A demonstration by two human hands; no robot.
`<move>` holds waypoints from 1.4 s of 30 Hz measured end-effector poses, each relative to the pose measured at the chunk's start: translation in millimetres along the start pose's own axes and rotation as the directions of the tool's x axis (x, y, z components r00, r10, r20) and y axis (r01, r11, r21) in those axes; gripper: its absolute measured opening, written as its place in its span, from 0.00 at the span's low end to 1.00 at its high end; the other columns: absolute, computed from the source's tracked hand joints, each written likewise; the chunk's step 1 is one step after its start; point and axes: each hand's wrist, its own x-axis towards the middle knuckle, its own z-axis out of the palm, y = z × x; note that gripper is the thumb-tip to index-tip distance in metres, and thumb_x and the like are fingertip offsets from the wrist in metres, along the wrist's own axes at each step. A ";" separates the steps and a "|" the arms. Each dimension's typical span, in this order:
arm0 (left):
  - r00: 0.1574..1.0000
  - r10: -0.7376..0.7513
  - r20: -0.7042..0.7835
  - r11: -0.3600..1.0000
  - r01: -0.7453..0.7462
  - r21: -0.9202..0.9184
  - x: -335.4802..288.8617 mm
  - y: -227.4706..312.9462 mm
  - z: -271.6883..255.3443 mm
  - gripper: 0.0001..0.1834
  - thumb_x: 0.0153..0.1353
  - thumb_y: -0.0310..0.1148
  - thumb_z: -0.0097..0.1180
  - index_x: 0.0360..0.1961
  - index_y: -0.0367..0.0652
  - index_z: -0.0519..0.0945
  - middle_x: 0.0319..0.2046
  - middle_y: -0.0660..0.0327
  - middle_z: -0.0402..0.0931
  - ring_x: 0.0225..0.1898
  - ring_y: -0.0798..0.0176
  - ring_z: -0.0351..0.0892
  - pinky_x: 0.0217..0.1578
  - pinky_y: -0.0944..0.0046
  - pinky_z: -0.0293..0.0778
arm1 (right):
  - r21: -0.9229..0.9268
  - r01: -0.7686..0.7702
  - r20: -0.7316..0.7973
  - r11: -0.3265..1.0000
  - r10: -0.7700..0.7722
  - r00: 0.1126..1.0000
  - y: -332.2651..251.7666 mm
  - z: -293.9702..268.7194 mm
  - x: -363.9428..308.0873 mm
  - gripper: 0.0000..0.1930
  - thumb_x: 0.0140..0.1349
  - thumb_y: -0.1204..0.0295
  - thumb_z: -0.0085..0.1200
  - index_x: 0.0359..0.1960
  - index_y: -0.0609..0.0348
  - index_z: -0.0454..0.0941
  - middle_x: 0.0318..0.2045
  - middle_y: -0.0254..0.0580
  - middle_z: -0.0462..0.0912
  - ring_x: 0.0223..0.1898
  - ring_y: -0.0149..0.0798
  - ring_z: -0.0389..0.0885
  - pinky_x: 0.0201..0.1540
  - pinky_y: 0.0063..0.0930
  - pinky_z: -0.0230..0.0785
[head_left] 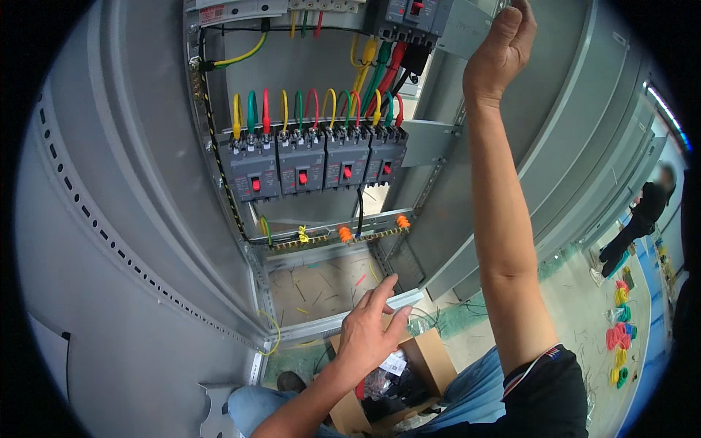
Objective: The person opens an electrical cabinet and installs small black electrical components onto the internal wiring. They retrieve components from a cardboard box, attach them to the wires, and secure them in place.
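My left hand (367, 334) hovers over a cardboard box (431, 358), beside the cabinet's lower front rail (328, 323). Its fingers are apart and nothing is in them. My right hand (502, 58) is raised to the upper right of the cabinet, beside the grey mounting plate (465, 29) of a large circuit breaker (409, 16). Its fingers bend in at the picture's top edge, and whatever they grip is hidden. Between my arms and the cabinet back sits a row of several smaller breakers (301, 164) with red switches and yellow, green and red wires on top.
An orange insulator (345, 234) is on the lower crossbar. Plastic bags (380, 381) fill the box between my knees. Wire scraps lie on the cabinet floor (321, 288). At right, a person in dark clothes (646, 208) stands near coloured wire coils (619, 336).
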 end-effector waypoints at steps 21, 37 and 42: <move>0.999 0.018 0.035 1.000 -0.019 0.025 -2.2 -15.0 22.4 0.33 0.64 0.33 0.66 0.69 0.42 0.71 0.50 0.48 0.81 0.38 0.60 0.86 0.38 0.60 0.82 | -0.248 0.063 0.031 0.967 -0.057 0.998 73.3 64.4 -9.0 0.25 0.72 0.58 0.54 0.63 0.64 0.75 0.60 0.56 0.79 0.59 0.57 0.77 0.64 0.44 0.66; 0.998 0.029 0.057 0.999 -0.031 0.040 -3.0 -12.5 22.3 0.32 0.64 0.33 0.67 0.68 0.42 0.71 0.48 0.49 0.81 0.37 0.60 0.87 0.35 0.61 0.83 | 0.073 -0.657 0.643 0.750 0.468 0.606 70.2 -21.1 -36.9 0.24 0.64 0.64 0.69 0.59 0.63 0.81 0.46 0.40 0.87 0.46 0.31 0.85 0.42 0.26 0.82; 0.997 -0.010 0.081 0.999 0.007 0.040 -6.8 -8.7 21.4 0.32 0.65 0.33 0.66 0.68 0.42 0.71 0.48 0.49 0.81 0.38 0.59 0.87 0.36 0.60 0.83 | 0.013 -0.710 0.625 0.704 0.549 0.555 68.8 -18.8 -42.3 0.23 0.64 0.63 0.69 0.55 0.64 0.83 0.44 0.41 0.88 0.45 0.32 0.86 0.42 0.28 0.84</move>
